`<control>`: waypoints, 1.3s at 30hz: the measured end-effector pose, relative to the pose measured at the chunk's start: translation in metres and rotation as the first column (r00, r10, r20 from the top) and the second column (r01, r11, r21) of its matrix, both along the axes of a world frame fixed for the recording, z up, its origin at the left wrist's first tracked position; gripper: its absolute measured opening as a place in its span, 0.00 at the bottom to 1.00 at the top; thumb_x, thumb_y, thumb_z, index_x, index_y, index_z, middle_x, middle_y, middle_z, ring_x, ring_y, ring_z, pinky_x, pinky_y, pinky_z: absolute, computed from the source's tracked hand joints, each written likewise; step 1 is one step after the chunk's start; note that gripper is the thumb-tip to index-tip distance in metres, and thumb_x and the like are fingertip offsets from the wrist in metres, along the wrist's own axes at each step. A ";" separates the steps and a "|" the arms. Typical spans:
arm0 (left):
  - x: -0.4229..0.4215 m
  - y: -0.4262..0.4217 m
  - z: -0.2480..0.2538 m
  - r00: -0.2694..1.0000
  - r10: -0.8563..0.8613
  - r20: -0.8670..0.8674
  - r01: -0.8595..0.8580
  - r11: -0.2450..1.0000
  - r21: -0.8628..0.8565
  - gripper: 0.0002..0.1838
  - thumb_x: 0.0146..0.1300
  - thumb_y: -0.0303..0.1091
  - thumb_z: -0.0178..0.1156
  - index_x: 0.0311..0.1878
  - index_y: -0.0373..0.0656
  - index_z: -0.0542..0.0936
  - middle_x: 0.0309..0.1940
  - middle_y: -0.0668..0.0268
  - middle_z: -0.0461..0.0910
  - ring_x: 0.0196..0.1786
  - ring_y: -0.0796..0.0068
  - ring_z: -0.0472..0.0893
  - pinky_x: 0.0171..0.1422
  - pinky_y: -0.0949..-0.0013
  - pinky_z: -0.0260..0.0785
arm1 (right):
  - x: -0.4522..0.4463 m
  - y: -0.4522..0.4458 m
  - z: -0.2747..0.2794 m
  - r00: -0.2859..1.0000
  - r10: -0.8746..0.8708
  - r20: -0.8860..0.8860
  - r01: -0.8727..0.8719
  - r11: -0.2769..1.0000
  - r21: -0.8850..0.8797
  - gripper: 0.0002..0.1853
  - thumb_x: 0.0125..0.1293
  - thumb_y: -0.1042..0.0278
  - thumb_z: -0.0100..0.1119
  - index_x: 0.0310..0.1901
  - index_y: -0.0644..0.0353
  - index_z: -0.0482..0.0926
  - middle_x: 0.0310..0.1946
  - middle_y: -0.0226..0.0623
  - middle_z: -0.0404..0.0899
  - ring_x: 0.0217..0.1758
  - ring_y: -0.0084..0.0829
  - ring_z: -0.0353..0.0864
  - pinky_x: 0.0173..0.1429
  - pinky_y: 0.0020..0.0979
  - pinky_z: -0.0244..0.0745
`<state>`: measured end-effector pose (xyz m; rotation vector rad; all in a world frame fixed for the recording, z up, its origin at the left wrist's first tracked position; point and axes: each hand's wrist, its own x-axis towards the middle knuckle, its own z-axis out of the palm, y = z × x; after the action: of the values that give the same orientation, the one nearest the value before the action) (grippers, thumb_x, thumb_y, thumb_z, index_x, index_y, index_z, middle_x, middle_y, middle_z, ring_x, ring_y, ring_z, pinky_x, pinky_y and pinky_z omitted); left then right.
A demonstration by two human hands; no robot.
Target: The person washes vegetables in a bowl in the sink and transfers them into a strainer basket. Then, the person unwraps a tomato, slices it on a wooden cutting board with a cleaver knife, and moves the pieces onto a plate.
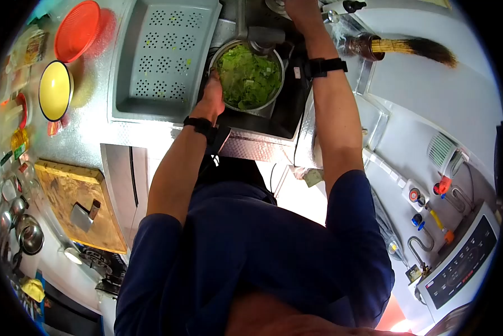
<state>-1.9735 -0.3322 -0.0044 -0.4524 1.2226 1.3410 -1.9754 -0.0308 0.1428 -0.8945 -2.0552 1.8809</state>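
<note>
A round metal pot full of chopped green leaves stands in the sink area under a grey faucet. My left hand grips the pot's left rim, its fingers partly hidden by the rim. At the top edge of the view, my right hand reaches beyond the faucet, near round metal fittings; its fingers are cut off or too small to make out. Left of the pot lies a grey perforated tray with a few bits of green on it.
A red basket and a yellow bowl rest on the left counter. A cleaver lies on a wooden board at lower left. A brush stands at the upper right beside the wall.
</note>
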 end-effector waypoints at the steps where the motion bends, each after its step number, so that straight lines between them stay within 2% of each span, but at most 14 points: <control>1: 0.000 0.002 -0.002 1.000 0.012 0.011 -0.012 0.999 -0.035 0.41 0.75 0.65 0.32 0.82 0.49 0.44 0.83 0.63 0.41 0.83 0.58 0.41 0.83 0.53 0.31 | 0.005 0.003 -0.006 1.000 -0.011 0.002 0.011 1.000 -0.006 0.27 0.72 0.72 0.50 0.73 0.62 0.64 0.44 0.46 0.84 0.48 0.38 0.83 0.54 0.35 0.76; 3: 0.006 0.005 0.027 0.999 0.007 -0.042 -0.010 0.996 -0.085 0.40 0.76 0.63 0.33 0.82 0.51 0.45 0.83 0.65 0.43 0.82 0.58 0.45 0.82 0.53 0.33 | 0.015 0.000 -0.009 0.999 -0.011 0.039 -0.024 0.617 0.787 0.30 0.72 0.70 0.52 0.75 0.58 0.61 0.53 0.51 0.83 0.57 0.49 0.82 0.61 0.44 0.74; 10: 0.002 0.015 -0.005 0.999 0.009 0.042 -0.012 0.997 0.071 0.37 0.76 0.62 0.35 0.78 0.49 0.56 0.77 0.61 0.57 0.76 0.55 0.60 0.78 0.46 0.52 | 0.110 -0.091 -0.102 0.827 0.039 0.561 -0.303 0.871 0.386 0.28 0.67 0.43 0.58 0.62 0.52 0.78 0.53 0.48 0.83 0.57 0.47 0.82 0.58 0.43 0.76; 15: -0.008 0.041 0.047 0.981 0.068 0.182 -0.060 0.997 -0.050 0.38 0.75 0.64 0.37 0.78 0.49 0.56 0.78 0.60 0.56 0.77 0.56 0.59 0.78 0.47 0.51 | 0.114 -0.122 -0.169 0.774 -0.160 0.613 -0.099 0.925 0.367 0.34 0.64 0.39 0.60 0.65 0.52 0.75 0.60 0.50 0.78 0.60 0.45 0.80 0.60 0.44 0.75; 20: -0.006 0.056 -0.045 0.988 -0.005 0.157 0.025 0.991 -0.128 0.41 0.73 0.67 0.39 0.79 0.47 0.55 0.81 0.57 0.49 0.79 0.53 0.55 0.79 0.48 0.48 | 0.094 -0.153 -0.205 0.727 -0.351 0.591 -0.029 0.843 0.537 0.37 0.60 0.39 0.63 0.65 0.56 0.74 0.61 0.53 0.76 0.60 0.48 0.79 0.61 0.44 0.75; 22: -0.005 0.058 -0.047 0.991 -0.083 0.105 0.104 0.971 -0.214 0.40 0.73 0.64 0.42 0.78 0.46 0.57 0.78 0.55 0.55 0.77 0.53 0.59 0.77 0.51 0.54 | 0.091 -0.151 -0.183 0.780 -0.093 0.619 0.041 0.994 0.098 0.35 0.58 0.41 0.64 0.63 0.56 0.76 0.62 0.55 0.75 0.61 0.52 0.78 0.62 0.45 0.74; 24: -0.007 0.054 -0.043 0.985 -0.165 0.046 0.171 0.941 -0.292 0.38 0.73 0.62 0.44 0.77 0.45 0.60 0.76 0.53 0.61 0.75 0.54 0.63 0.75 0.54 0.59 | 0.093 -0.153 -0.158 0.818 -0.081 0.569 -0.004 0.989 0.146 0.33 0.59 0.45 0.64 0.61 0.59 0.77 0.58 0.55 0.77 0.60 0.53 0.78 0.62 0.44 0.74; 25: -0.011 0.042 -0.038 0.571 -0.674 -0.468 0.559 0.737 -0.380 0.35 0.73 0.58 0.48 0.74 0.43 0.64 0.71 0.52 0.67 0.71 0.53 0.69 0.69 0.57 0.65 | 0.095 -0.155 -0.145 0.854 -0.061 0.517 -0.051 0.979 0.199 0.30 0.59 0.48 0.64 0.58 0.61 0.78 0.55 0.56 0.79 0.58 0.54 0.78 0.61 0.43 0.74; 27: -0.012 0.033 -0.051 -0.247 -0.705 -0.664 0.650 0.388 -0.654 0.32 0.72 0.54 0.51 0.71 0.41 0.68 0.66 0.51 0.73 0.66 0.53 0.74 0.63 0.61 0.70 | 0.104 -0.158 -0.130 0.855 -0.074 0.513 -0.053 0.972 0.228 0.30 0.59 0.50 0.64 0.59 0.59 0.78 0.59 0.55 0.76 0.60 0.55 0.77 0.63 0.44 0.73; 28: -0.006 0.031 -0.083 0.224 -0.628 -0.745 0.661 0.660 -0.357 0.30 0.71 0.50 0.53 0.69 0.40 0.70 0.61 0.53 0.77 0.61 0.54 0.77 0.58 0.62 0.72 | 0.108 -0.160 -0.121 0.855 -0.085 0.512 -0.059 0.964 0.258 0.29 0.59 0.51 0.64 0.60 0.57 0.78 0.62 0.54 0.73 0.62 0.56 0.75 0.65 0.45 0.72; 30: -0.009 0.031 -0.078 0.636 -0.409 -0.655 0.493 0.868 -0.063 0.27 0.70 0.46 0.55 0.66 0.38 0.72 0.56 0.54 0.80 0.55 0.56 0.81 0.52 0.63 0.74 | 0.118 -0.164 -0.096 0.883 -0.065 0.464 -0.107 0.936 0.335 0.29 0.60 0.53 0.64 0.61 0.57 0.77 0.63 0.54 0.73 0.63 0.55 0.75 0.65 0.45 0.72; 33: -0.009 0.028 0.003 0.401 -0.594 -0.698 0.629 0.732 -0.262 0.26 0.69 0.48 0.54 0.58 0.32 0.78 0.56 0.42 0.78 0.57 0.44 0.78 0.60 0.54 0.69 | 0.128 -0.164 -0.089 0.881 0.010 0.474 -0.236 0.877 0.419 0.29 0.61 0.55 0.64 0.63 0.56 0.75 0.63 0.55 0.72 0.63 0.55 0.74 0.66 0.46 0.72; 35: -0.004 0.027 0.012 0.642 -0.551 -0.533 0.541 0.818 -0.193 0.28 0.71 0.50 0.51 0.57 0.32 0.78 0.54 0.41 0.79 0.57 0.43 0.78 0.60 0.55 0.68 | 0.140 -0.168 -0.098 0.849 0.053 0.526 -0.314 0.851 0.421 0.30 0.61 0.56 0.64 0.64 0.55 0.74 0.63 0.55 0.71 0.64 0.55 0.74 0.66 0.46 0.72; 39: -0.006 0.022 0.006 0.649 -0.494 -0.579 0.538 0.836 -0.110 0.30 0.74 0.54 0.48 0.61 0.34 0.76 0.58 0.44 0.78 0.60 0.48 0.76 0.61 0.57 0.66 | 0.140 -0.166 -0.104 0.816 -0.047 0.577 -0.289 0.831 0.476 0.33 0.60 0.55 0.66 0.66 0.58 0.71 0.62 0.56 0.73 0.66 0.53 0.72 0.67 0.46 0.72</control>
<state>-1.9798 -0.3105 0.0019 0.4073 1.6460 1.0269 -1.8359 -0.1969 0.0389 -1.2763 -2.8475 0.9865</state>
